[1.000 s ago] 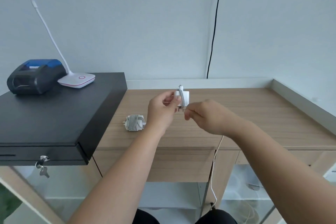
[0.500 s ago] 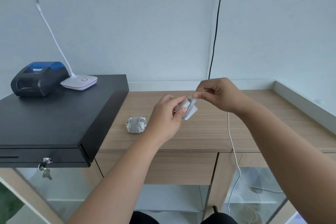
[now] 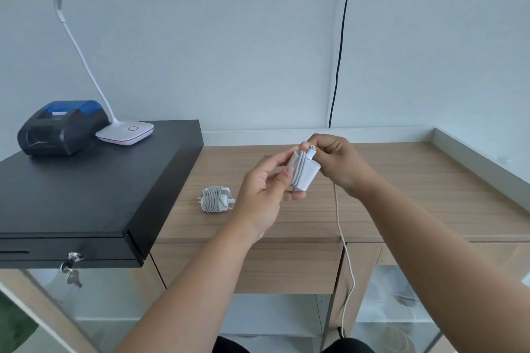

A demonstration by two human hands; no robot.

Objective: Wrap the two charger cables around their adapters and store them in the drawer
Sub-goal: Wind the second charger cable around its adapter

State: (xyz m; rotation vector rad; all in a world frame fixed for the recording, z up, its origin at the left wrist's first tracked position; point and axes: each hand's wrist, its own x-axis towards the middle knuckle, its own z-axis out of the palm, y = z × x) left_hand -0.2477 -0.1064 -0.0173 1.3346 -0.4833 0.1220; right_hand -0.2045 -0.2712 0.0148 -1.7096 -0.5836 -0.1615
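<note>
Fingers [image 3: 282, 173] of the left hand [image 3: 265, 198] pinch the second adapter [image 3: 304, 173] by its left edge and underside, closed on it and holding it in the air above the table [image 3: 401, 195]. To their left, the first adapter [image 3: 215, 199] lies flat on the wood, its cable fully wound and the plug prongs poking left toward the black cash drawer [image 3: 86, 195]. The held adapter is tilted, its long axis running from upper left to lower right, with a few turns of cable crossing its body. Just to its right, the right hand [image 3: 334, 165] grips the cable [image 3: 342, 238] near the top corner of the adapter, fingers closed on the cord. From there the loose length drops past the table edge and hangs toward the floor.

That long free tail looks like the main risk: it could catch on the table edge as it is drawn up, jerking the adapter in the light pinch. If tension slackens between turns, the few loops already on could slide off the narrow end. The table's own drawer [image 3: 249, 266] is shut, so storing will call for a free hand.
</note>
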